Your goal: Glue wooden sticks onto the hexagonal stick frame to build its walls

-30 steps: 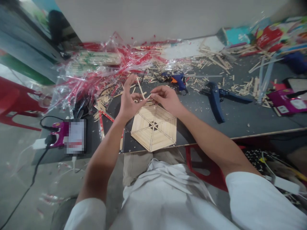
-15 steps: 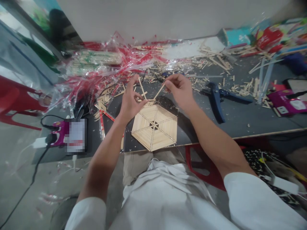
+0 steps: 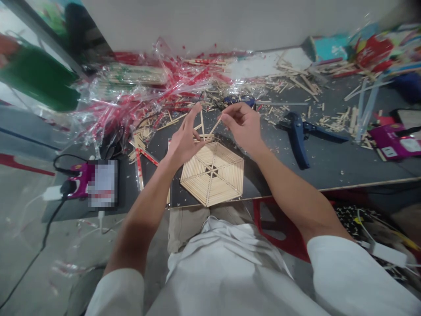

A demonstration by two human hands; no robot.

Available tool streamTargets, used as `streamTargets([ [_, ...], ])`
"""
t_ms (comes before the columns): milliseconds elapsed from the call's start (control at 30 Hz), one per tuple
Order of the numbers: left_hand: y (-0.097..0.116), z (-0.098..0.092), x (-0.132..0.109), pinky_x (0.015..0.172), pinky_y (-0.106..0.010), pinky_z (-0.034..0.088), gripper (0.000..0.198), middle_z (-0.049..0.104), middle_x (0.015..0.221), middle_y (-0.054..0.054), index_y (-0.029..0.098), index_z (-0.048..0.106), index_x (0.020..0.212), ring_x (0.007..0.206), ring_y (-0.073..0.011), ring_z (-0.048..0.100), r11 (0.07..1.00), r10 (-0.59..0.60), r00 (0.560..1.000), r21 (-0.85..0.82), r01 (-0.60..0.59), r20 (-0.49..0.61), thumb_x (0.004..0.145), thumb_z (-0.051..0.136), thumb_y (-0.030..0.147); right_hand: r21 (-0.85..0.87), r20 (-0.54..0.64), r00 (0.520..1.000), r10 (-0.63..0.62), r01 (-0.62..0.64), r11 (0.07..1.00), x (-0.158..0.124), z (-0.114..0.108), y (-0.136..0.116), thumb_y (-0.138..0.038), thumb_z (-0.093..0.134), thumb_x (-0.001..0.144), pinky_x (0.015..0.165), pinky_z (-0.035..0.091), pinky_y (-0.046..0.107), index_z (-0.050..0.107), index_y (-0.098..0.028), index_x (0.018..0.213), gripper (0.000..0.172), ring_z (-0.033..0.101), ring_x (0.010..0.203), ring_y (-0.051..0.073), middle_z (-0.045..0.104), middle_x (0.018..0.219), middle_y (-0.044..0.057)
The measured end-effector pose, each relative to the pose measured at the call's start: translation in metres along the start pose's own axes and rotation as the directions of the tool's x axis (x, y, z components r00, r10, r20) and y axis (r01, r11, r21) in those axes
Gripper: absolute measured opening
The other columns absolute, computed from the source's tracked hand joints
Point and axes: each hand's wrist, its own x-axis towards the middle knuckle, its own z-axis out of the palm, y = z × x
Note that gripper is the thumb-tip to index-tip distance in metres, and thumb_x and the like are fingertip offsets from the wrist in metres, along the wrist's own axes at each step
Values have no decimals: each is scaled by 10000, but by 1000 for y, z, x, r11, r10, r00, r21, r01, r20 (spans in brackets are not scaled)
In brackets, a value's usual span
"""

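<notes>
A hexagonal panel of thin wooden sticks (image 3: 226,177) lies at the table's front edge, with six spokes and a small dark hole in its middle. My left hand (image 3: 186,138) is at its far left edge, thumb and forefinger spread, with a raised wooden stick (image 3: 202,125) spanning between their tips. In my right hand (image 3: 241,123), thumb and fingers pinch a second thin wooden stick (image 3: 215,126), slanting down to the panel's far edge. The lower ends of both sticks come close together; whether they touch is too small to tell.
Blue cutters (image 3: 299,136) lie to the right. Plastic wrappers (image 3: 125,105) and loose sticks (image 3: 302,83) litter the back of the table (image 3: 335,169). A phone (image 3: 103,184) with cables sits at left. Beyond it, a person's hand (image 3: 8,46) shows beside a green object (image 3: 42,77).
My left hand and its stick have moved right, towards the other stick. My right hand has shifted slightly left. At far left, the green object and another person's hand have come into view.
</notes>
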Motion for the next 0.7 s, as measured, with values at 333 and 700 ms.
streamTargets([
  [333, 4, 1, -2, 722, -326, 607, 995, 394, 1714, -90, 428, 99, 1682, 813, -153, 713, 1000, 16, 1000, -13, -16, 14, 922, 741, 399, 29, 41, 999, 8, -9, 1000, -3, 3, -1, -569, 665, 942, 687, 572, 363, 610, -272, 1006, 308, 636, 736, 174, 686, 874, 26],
  [700, 7, 1, -3, 756, -380, 633, 976, 378, 1728, -64, 416, 36, 1694, 898, -196, 729, 998, 63, 996, -7, -62, 63, 948, 653, 293, -182, 1, 993, -117, 115, 976, -8, -1, -20, -576, 643, 973, 787, 581, 360, 706, -272, 1006, 312, 655, 859, 182, 704, 1024, 51],
])
